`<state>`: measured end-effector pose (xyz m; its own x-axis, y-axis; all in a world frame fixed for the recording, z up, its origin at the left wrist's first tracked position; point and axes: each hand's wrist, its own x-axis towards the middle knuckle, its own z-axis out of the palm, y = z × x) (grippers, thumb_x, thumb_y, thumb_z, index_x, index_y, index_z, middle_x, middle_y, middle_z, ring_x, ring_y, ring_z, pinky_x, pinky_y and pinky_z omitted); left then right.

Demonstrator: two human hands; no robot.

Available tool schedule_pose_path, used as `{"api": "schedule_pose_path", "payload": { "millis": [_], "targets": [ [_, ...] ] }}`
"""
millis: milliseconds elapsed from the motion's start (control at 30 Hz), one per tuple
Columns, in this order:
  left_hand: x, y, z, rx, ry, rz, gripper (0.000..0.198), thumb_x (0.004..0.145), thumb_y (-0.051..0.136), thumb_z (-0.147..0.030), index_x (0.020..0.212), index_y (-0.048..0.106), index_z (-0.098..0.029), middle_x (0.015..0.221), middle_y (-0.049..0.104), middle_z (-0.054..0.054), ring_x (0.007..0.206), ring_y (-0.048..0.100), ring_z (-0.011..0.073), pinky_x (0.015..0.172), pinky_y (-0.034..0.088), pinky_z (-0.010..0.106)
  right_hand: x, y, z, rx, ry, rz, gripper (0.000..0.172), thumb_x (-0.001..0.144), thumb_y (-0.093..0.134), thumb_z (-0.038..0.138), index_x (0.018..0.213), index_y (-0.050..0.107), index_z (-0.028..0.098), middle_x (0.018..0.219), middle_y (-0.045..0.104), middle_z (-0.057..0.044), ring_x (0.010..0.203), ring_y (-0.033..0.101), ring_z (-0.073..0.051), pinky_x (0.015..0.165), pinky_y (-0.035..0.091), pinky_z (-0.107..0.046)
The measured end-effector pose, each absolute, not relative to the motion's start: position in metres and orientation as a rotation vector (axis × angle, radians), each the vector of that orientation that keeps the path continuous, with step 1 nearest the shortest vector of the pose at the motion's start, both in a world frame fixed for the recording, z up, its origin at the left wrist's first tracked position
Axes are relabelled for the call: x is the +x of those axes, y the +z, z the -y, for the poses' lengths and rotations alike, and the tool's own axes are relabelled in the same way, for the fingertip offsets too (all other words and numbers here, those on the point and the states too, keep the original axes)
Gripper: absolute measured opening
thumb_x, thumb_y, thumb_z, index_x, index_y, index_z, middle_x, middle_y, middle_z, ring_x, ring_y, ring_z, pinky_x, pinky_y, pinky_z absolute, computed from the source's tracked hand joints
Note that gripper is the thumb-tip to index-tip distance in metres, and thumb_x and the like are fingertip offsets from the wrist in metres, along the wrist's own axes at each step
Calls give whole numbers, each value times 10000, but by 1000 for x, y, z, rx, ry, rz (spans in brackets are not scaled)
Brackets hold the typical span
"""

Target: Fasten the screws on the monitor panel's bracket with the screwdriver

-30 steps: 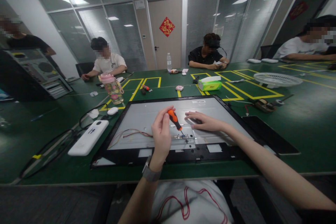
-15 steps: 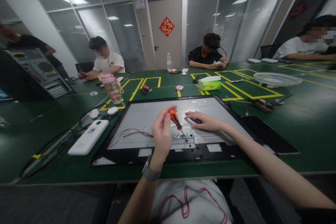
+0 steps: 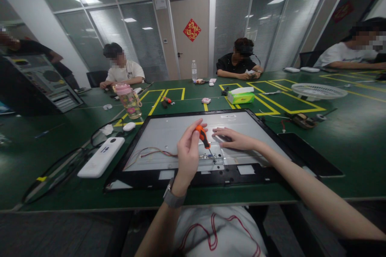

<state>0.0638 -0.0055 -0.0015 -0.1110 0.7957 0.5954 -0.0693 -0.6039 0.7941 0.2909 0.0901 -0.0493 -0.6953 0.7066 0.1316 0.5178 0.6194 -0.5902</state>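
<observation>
My left hand is closed around the orange and black handle of a screwdriver. The screwdriver leans, its tip down at a small circuit board on a flat display panel with a black frame. Thin coloured wires run left from the board over the panel's grey back. My right hand lies on the panel to the right of the screwdriver, fingers spread and holding nothing.
Left of the panel are a white power bank, black cables and a pink-topped bottle. A black phone-like slab lies to the right. Beyond stand a green tissue pack and a fan grille. Several people sit or stand around the table.
My left hand and the screwdriver have shifted slightly right, with the tip further along the circuit board. My right hand has stayed in place. A person at the back left has moved their arms.
</observation>
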Motion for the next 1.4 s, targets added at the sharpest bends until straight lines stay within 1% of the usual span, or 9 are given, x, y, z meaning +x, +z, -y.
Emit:
{"api": "schedule_pose_path", "payload": {
  "millis": [167,333,433,633,767,833,1067,1233,1400],
  "targets": [
    [64,-2,3,1614,1832,-778,153,858,694,-322,943,751,-209,922,673,45,807,640,140,726,521,238,291,-50,-90,-975,746,2493,639,886,562,620,1368,568,199,1531,432,-171,1433,355,-325,1172,252,-526],
    [63,0,6,1601,1771,-793,286,977,507,-343,1106,725,-210,1034,725,83,938,680,179,873,522,308,291,-49,-89,-986,746,2491,619,889,575,606,1366,571,212,1534,431,-164,1434,352,-333,1171,247,-542],
    [64,-1,7,1541,1709,-762,311,954,550,-358,1181,689,-198,1054,736,100,906,704,194,844,547,326,290,-49,-90,-984,747,2489,613,888,581,597,1369,568,217,1536,428,-162,1428,361,-335,1167,257,-543],
    [63,-4,1,1564,1831,-857,182,869,675,-301,1007,751,-211,950,671,49,849,646,146,771,520,241,291,-50,-90,-974,747,2483,580,887,589,584,1356,579,243,1531,441,-136,1426,367,-326,1170,253,-540],
    [62,-4,2,1520,1839,-900,300,971,512,-336,1136,720,-197,1037,700,77,927,666,170,885,508,299,291,-49,-89,-978,756,2480,575,886,599,568,1358,579,241,1535,436,-135,1422,371,-328,1169,255,-539],
    [62,-4,3,1506,1820,-870,320,982,490,-338,1181,697,-197,1054,711,82,961,677,183,909,507,320,291,-49,-89,-980,755,2481,576,886,599,566,1361,576,240,1535,436,-135,1425,366,-325,1170,254,-536],
    [61,-2,2,1595,1923,-907,171,893,643,-300,981,762,-214,932,641,50,828,627,152,755,511,256,292,-49,-90,-972,758,2489,611,882,584,606,1363,575,229,1535,434,-147,1429,361,-325,1175,241,-537],
    [60,-4,2,1565,1859,-897,292,973,482,-278,1122,725,-219,1079,692,70,998,653,186,904,498,307,292,-50,-90,-976,758,2485,597,884,586,599,1362,576,243,1537,433,-139,1425,367,-326,1174,236,-546],
    [62,-5,3,1434,1808,-852,295,962,522,-309,1198,671,-213,1139,716,89,982,701,196,883,530,317,291,-50,-90,-984,750,2489,602,881,584,611,1360,581,245,1534,438,-134,1419,376,-330,1176,245,-535]
  ]
}}
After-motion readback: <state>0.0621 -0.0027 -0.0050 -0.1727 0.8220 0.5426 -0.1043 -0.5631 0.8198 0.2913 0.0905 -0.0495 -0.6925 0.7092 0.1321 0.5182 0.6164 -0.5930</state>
